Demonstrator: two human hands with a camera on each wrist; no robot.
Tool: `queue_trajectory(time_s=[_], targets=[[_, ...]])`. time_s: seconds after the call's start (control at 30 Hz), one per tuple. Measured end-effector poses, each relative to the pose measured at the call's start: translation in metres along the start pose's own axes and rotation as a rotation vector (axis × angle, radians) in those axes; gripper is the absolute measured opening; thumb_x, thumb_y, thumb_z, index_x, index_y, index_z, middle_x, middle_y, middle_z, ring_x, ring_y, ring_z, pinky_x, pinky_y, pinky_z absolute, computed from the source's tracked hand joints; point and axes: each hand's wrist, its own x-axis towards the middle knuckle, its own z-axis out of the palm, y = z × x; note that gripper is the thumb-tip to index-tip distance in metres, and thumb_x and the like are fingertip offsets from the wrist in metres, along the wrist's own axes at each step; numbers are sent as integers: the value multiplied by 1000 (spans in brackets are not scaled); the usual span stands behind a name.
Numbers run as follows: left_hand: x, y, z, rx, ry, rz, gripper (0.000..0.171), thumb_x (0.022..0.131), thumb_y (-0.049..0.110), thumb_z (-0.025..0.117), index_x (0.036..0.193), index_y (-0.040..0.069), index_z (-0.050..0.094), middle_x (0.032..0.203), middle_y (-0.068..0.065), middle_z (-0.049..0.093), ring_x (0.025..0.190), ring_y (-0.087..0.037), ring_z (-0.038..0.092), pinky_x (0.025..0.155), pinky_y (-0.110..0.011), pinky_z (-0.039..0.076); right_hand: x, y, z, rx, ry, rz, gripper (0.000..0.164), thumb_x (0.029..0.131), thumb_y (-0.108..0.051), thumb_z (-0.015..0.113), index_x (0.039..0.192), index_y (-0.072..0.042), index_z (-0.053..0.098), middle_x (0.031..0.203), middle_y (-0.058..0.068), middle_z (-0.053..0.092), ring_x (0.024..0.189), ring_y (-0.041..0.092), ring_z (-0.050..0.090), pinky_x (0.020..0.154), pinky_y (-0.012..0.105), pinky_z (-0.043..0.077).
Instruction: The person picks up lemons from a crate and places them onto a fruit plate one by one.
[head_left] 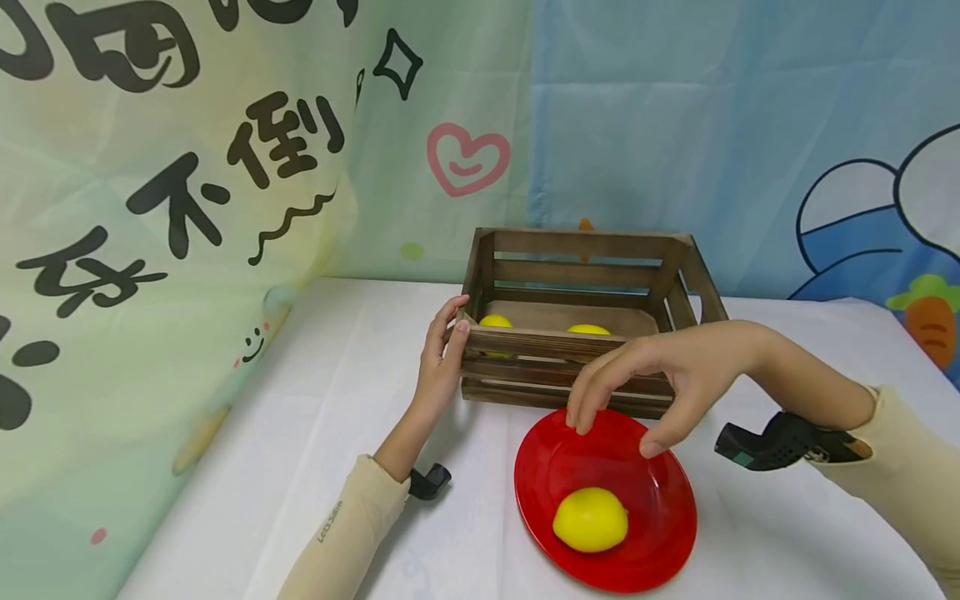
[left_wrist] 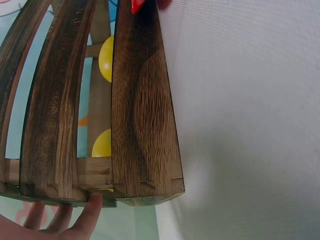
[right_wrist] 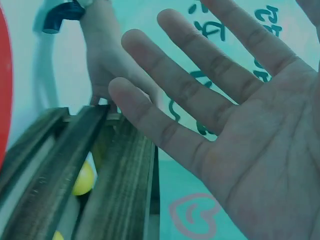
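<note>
A wooden slatted crate (head_left: pixel 555 340) stands at the back of the table, with yellow lemons (head_left: pixel 588 330) partly visible behind its front slats. My left hand (head_left: pixel 442 354) touches the crate's left front corner, its fairly straight fingers (left_wrist: pixel 86 220) against the end. In front of the crate lies a red plate (head_left: pixel 660 533), bearing one yellow lemon (head_left: pixel 590 520). Over the plate's back part hovers my right hand (head_left: pixel 675 375), its fingers and thumb apart and holding nothing. The right wrist view shows that right hand (right_wrist: pixel 260 130) spread, palm visible, beside the crate (right_wrist: pixel 120 185).
A white cloth (head_left: pixel 360 367) covers the table. Behind it hangs a printed backdrop (head_left: pixel 637 125) with a heart, lettering and a carrot. Black wrist cameras (head_left: pixel 765 446) are worn on both wrists.
</note>
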Motion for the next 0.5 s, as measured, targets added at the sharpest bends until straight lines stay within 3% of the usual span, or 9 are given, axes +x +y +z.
queue_trajectory(time_s=[0.17, 0.5], targets=[[0, -1, -1, 9, 1, 5, 41, 103, 28, 43, 144, 23, 45, 149, -8, 39, 127, -31, 48, 104, -54, 38, 0, 2, -19, -15, 11, -103, 49, 83, 2, 69, 129, -10, 58, 132, 10, 56, 122, 24, 53, 84, 45, 55], [0, -1, 0, -9, -2, 10, 41, 104, 24, 42, 145, 19, 44, 150, -8, 38, 127, -32, 48, 104, -54, 37, -12, 16, -62, -51, 121, -96, 54, 79, 16, 63, 131, 4, 52, 132, 15, 56, 118, 28, 56, 95, 41, 50]])
